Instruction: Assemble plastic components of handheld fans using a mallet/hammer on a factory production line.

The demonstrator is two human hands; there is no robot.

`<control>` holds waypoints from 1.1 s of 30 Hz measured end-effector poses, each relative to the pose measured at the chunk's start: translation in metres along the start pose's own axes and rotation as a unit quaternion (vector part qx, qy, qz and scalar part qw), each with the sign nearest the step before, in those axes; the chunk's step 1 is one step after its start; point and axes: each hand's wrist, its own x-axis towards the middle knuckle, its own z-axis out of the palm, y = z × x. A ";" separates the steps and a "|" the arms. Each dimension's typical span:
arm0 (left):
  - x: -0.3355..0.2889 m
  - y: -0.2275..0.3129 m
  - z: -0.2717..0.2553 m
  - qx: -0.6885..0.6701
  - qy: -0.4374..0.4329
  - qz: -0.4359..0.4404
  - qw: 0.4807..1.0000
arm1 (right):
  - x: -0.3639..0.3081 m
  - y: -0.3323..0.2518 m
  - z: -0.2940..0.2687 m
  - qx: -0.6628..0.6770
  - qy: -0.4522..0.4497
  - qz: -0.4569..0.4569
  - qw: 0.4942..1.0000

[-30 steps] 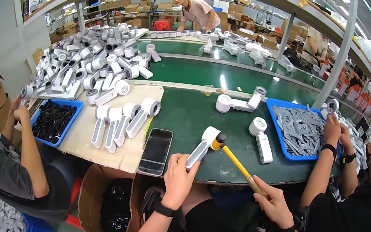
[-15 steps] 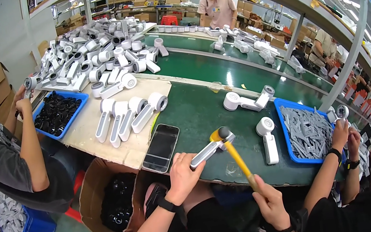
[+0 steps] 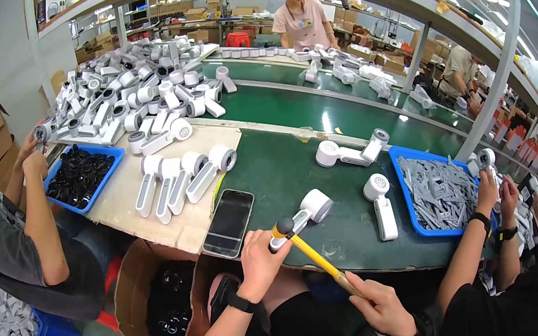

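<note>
My left hand (image 3: pixel 261 262) is closed around the handle of a white shower head (image 3: pixel 318 204), whose round head points away to the right over the green worktop. In my right hand (image 3: pixel 382 306) is a mallet (image 3: pixel 316 256) with a yellow handle and a black-tipped head. The mallet's head is over the shower head's handle, close to my left fingers; whether they touch I cannot tell. Left of the shower head lies a phone (image 3: pixel 229 222) with a dark screen. Another white shower head (image 3: pixel 381 206) lies to the right, and two more (image 3: pixel 351 153) lie farther back.
Several shower heads (image 3: pixel 174 186) lie on a pale board, with a large pile (image 3: pixel 129 84) behind. A blue tray (image 3: pixel 412 216) holds grey strips; another blue tray (image 3: pixel 115 165) holds black parts. A carton (image 3: pixel 129 309) stands below. People work on both sides and across the green belt (image 3: pixel 272 98).
The mallet's head has moved left and down, from beside the shower head's round end to its handle near my left hand. My left hand keeps its hold. The view has shifted slightly.
</note>
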 end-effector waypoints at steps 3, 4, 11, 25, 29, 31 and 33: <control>0.000 0.008 -0.004 -0.008 -0.009 -0.006 1.000 | 0.000 0.015 0.004 -0.016 -0.003 0.011 1.000; 0.001 0.008 -0.005 -0.008 -0.007 -0.003 1.000 | 0.001 0.015 0.002 -0.017 0.000 0.009 1.000; 0.002 0.010 -0.003 -0.024 -0.003 0.014 1.000 | 0.013 0.037 0.006 0.023 0.121 0.012 0.992; 0.040 0.036 -0.044 0.063 -0.099 0.050 0.992 | -0.002 0.056 0.002 0.095 0.112 0.091 0.985; 0.055 0.021 -0.085 0.079 -0.041 0.050 0.995 | -0.021 0.069 -0.014 0.046 0.209 0.076 0.974; 0.059 0.002 -0.103 0.102 -0.001 0.033 0.994 | -0.028 0.070 -0.028 -0.014 0.273 0.070 0.959; 0.064 -0.037 -0.116 0.150 0.037 0.007 0.988 | -0.033 0.083 -0.039 -0.068 0.309 0.100 0.943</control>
